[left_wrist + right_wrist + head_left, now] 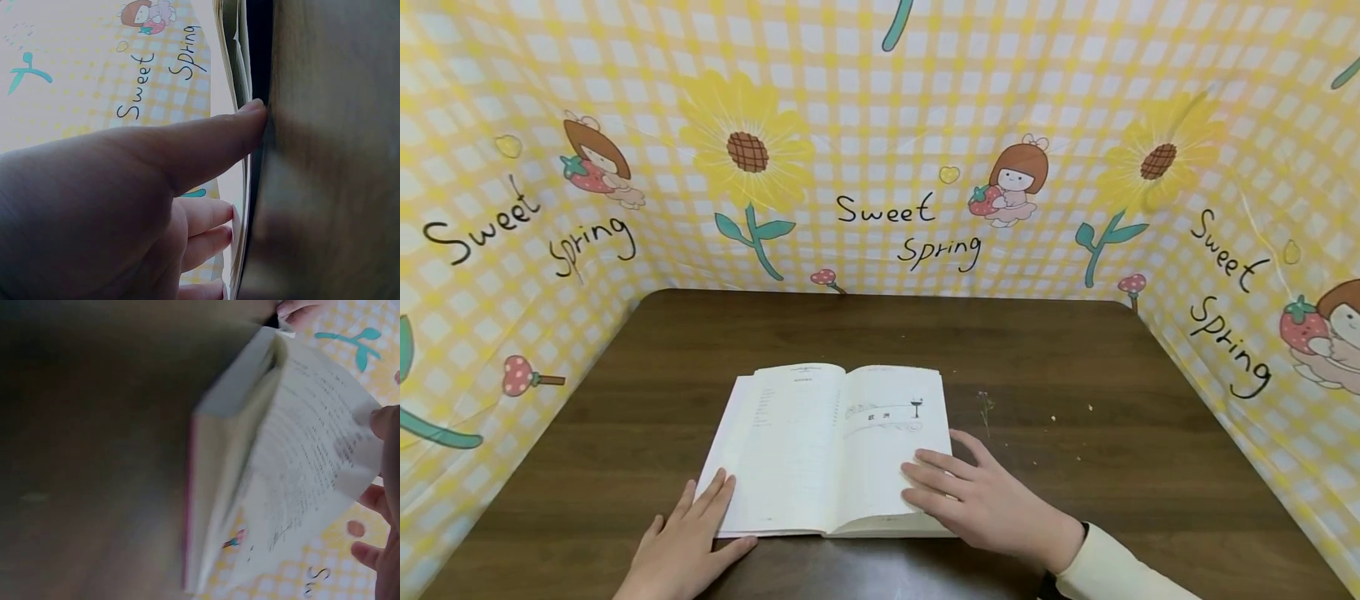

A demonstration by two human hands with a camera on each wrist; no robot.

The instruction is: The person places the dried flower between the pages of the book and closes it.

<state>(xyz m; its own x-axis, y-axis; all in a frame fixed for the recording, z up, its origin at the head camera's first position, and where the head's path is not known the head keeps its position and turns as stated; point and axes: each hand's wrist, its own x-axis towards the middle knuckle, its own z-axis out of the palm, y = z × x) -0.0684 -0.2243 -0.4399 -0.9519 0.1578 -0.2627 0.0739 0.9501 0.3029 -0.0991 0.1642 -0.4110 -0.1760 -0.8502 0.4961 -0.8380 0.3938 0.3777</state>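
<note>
An open book (838,467) lies on the dark wooden table, with lines of print on its left page and a small drawing with characters on its right page. My left hand (688,533) rests its straight fingers on the book's lower left corner, the thumb along its bottom edge. At the right edge, my right hand (977,500) pinches a page (312,456), thumb on its printed underside and fingers over the top. That page bends up from the stack in the right wrist view. The right thumb is hidden in the head view.
Right of the book lie a thin flower sprig (985,410) and several tiny pale bits (1078,458) on the table (880,329). A yellow checked cloth (880,125) with printed flowers and lettering stands around the back and sides.
</note>
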